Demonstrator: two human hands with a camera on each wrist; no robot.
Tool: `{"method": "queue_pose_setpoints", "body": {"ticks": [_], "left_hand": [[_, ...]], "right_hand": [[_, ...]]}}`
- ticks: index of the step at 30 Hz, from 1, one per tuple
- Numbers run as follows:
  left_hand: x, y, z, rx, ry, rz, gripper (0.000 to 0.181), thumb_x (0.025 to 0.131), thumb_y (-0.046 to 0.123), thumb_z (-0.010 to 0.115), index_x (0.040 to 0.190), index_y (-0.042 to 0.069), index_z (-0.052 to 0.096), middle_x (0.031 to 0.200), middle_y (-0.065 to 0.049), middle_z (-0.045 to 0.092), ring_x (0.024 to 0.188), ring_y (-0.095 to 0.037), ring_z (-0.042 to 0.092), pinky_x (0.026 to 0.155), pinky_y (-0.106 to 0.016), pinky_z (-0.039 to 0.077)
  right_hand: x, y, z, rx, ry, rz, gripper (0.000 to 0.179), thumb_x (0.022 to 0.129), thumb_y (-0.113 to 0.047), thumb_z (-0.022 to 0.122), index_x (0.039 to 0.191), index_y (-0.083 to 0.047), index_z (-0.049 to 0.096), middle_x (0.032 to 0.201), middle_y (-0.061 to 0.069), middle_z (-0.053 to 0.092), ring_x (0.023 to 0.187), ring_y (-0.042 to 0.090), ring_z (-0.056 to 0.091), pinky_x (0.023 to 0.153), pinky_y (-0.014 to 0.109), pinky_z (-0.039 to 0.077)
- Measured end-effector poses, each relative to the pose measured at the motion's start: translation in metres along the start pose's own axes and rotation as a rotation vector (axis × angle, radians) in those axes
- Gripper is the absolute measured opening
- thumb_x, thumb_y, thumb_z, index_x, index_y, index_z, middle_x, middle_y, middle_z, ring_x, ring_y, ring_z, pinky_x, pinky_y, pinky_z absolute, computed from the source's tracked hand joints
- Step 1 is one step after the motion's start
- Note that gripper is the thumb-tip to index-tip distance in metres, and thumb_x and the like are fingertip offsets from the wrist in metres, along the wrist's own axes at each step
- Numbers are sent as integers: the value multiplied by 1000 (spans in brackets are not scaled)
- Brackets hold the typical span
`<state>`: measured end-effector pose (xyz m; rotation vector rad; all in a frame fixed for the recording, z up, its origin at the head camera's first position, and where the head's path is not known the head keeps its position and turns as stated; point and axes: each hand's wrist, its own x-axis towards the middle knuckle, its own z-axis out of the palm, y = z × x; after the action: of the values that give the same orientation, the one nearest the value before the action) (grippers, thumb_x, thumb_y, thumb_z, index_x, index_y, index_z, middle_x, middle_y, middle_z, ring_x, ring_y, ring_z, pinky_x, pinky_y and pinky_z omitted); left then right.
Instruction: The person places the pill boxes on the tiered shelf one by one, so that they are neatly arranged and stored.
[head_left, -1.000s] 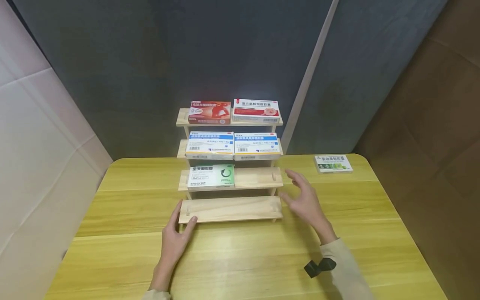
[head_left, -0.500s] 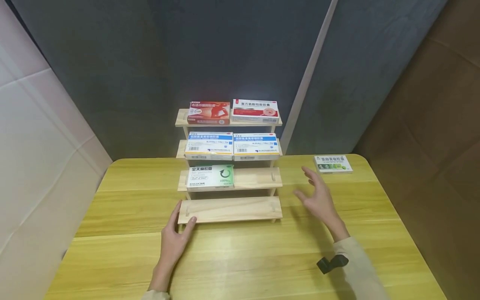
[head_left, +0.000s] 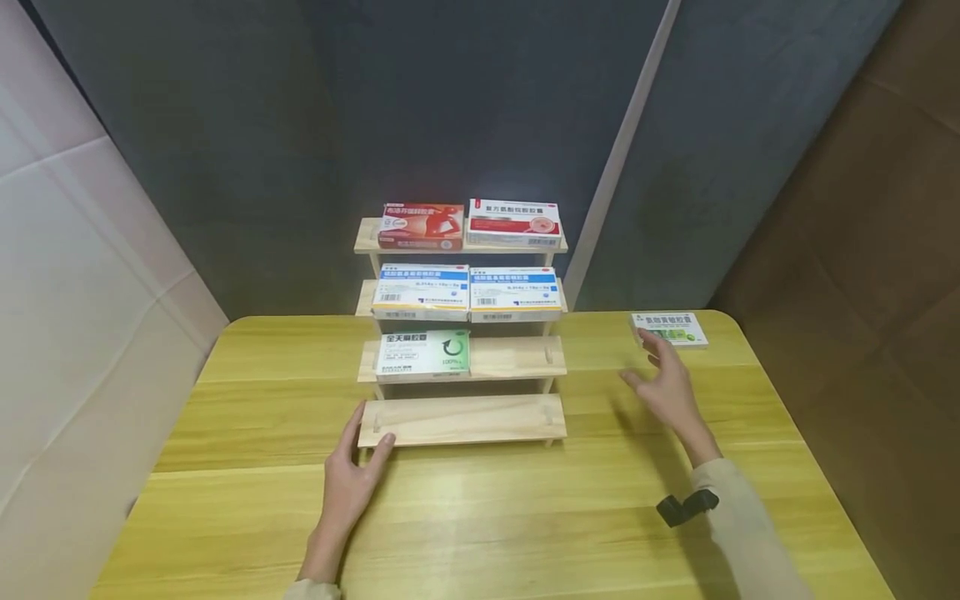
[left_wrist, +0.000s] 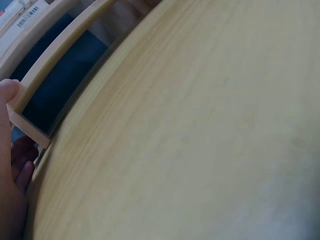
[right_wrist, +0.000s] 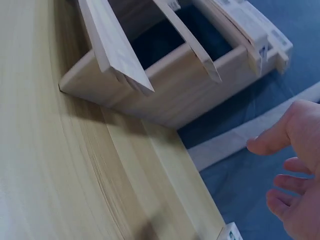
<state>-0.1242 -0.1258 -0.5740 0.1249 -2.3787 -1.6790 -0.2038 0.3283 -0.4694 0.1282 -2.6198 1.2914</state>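
Note:
A stepped wooden display stand (head_left: 461, 419) occupies the middle of the table in the head view. My left hand (head_left: 347, 483) holds the left end of its lowest step, the thumb on the board and the fingers at the side; the left wrist view shows the thumb (left_wrist: 9, 90) at the board's corner and fingers by the leg. To the right, a white and green medicine box (head_left: 681, 322) lies flat on the table. My right hand (head_left: 667, 396) hovers just in front of it, holding nothing, fingers spread from the thumb. The fingertips overlap the box in view; contact cannot be told.
On the stand's top step lie a red medicine box (head_left: 422, 226) and a white and red one (head_left: 513, 222). Two blue and white boxes (head_left: 422, 290) fill the step below. A green and white box (head_left: 425, 353) lies left on the third step. A dark curtain (head_left: 480, 108) hangs behind.
My right hand has moved right and away from the stand, over to the white and green medicine box. The left hand stays on the stand's lowest step.

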Motion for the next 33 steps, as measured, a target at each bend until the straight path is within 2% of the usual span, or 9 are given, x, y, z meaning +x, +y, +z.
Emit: {"method": "queue_pose_setpoints", "body": {"ticks": [4, 9, 25, 33], "left_hand": [[-1, 0, 0, -11, 0, 1, 70, 96, 22, 72, 157, 16, 38, 158, -16, 44, 147, -29, 38, 108, 2, 25], [-2, 0, 0, -11, 7, -4, 70, 96, 21, 72, 157, 15, 39, 158, -16, 44, 147, -30, 39, 108, 2, 26], [1, 1, 1, -1, 20, 4, 72, 95, 20, 74, 157, 13, 39, 155, -17, 47, 145, -28, 42, 108, 2, 26], [-1, 0, 1, 5, 21, 0, 72, 94, 21, 74, 157, 14, 39, 157, -17, 45, 147, -30, 40, 109, 2, 24]], "right_hand": [[7, 7, -5, 23, -13, 61, 68, 90, 1, 70, 150, 7, 38, 153, 31, 40, 141, 48, 39, 119, 58, 35], [15, 14, -12, 23, -7, 96, 70, 91, -1, 69, 152, 7, 35, 155, 32, 37, 142, 51, 37, 120, 59, 33], [34, 45, -30, 34, 58, 256, 72, 90, -3, 69, 152, 6, 35, 157, 30, 37, 145, 47, 36, 121, 54, 34], [39, 58, -40, 7, 8, 346, 78, 92, -11, 68, 158, 2, 27, 161, 30, 29, 148, 50, 29, 119, 61, 33]]}}
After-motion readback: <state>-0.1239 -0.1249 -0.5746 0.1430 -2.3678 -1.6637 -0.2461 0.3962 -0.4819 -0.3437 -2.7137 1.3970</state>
